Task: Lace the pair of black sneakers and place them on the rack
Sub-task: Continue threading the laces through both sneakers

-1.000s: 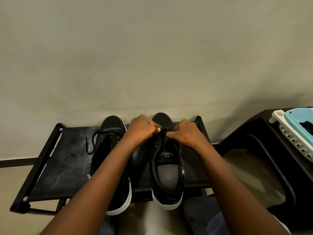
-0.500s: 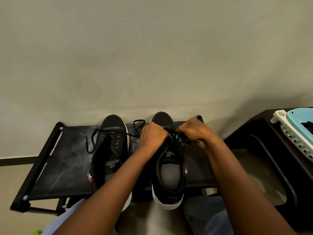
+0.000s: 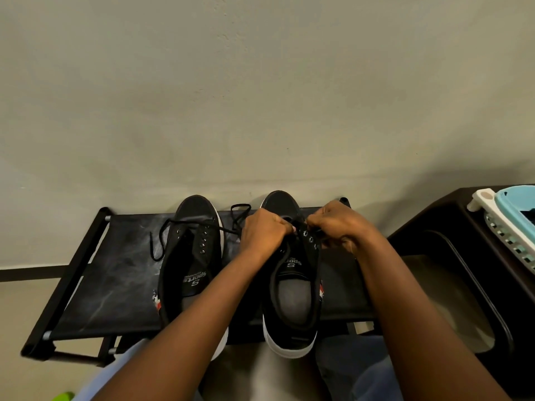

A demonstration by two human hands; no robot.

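**A:** What are the hands doing?

**B:** The left hand point(image 3: 262, 231) and right hand point(image 3: 337, 224) are both curled over the top eyelets of the right sneaker point(image 3: 292, 285), knuckles nearly meeting. Each seems to pinch the lace there, though the lace ends themselves are hidden under the fingers, so I can't tell exactly what each holds.

**A:** Why work so far up the shoe?

**B:** I'd judge they're threading near the toe end, with the row of eyelets below still bare.

**A:** And where do the shoes sit?

**B:** Both rest toes toward the wall on the black rack point(image 3: 115, 279), heels overhanging its near edge. Resting them there likely steadies the shoe while both hands work.

**A:** The other one?

**B:** The left sneaker point(image 3: 192, 256) lies just beside it, with a loose lace point(image 3: 157, 241) trailing over the rack fabric, only partly threaded. So neither shoe looks finished.

**A:** Anything else nearby?

**B:** A dark cabinet point(image 3: 451, 256) at the right, carrying a pale blue basket point(image 3: 512, 215).
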